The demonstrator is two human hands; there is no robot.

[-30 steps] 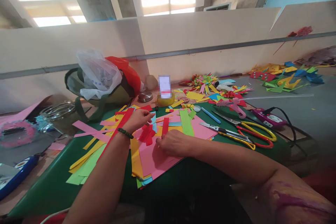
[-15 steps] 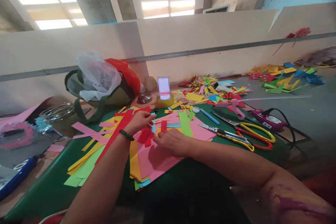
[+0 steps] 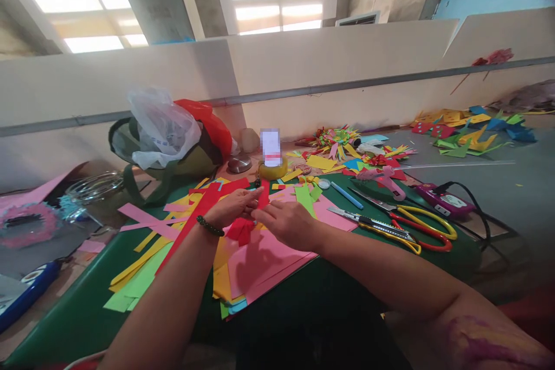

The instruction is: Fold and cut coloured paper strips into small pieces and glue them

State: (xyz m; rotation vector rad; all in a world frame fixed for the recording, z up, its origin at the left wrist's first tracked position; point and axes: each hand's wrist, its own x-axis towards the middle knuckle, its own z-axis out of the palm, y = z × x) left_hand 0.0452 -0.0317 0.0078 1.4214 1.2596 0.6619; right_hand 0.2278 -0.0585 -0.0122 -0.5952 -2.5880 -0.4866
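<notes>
My left hand (image 3: 236, 208), with a dark green bead bracelet (image 3: 210, 225) at the wrist, is closed around the lower end of a red paper strip (image 3: 264, 192). From the right, my right hand (image 3: 289, 223) meets it, fingertips pressed together at the same strip. The strip's lower end is hidden by my fingers. Beneath both hands lies a stack of pink paper sheets (image 3: 273, 263), with yellow, blue and green edges showing at its left corner. Folded red paper pieces (image 3: 240, 232) rest on the stack below my left hand. A light green strip (image 3: 306, 199) lies just beyond my right hand.
To the right lie a box cutter (image 3: 368, 221), scissors (image 3: 422, 219), a blue pen (image 3: 347, 194) and a pink glue gun (image 3: 384, 179). Paper strips (image 3: 143, 277) spread at left. A phone (image 3: 271, 147) stands behind in a yellow tape roll (image 3: 273, 171). A bag (image 3: 182, 153) sits back left.
My hands have come together, the left moving slightly right and down. A red strip now stands up between them. The light blue strip by my left fingers no longer shows.
</notes>
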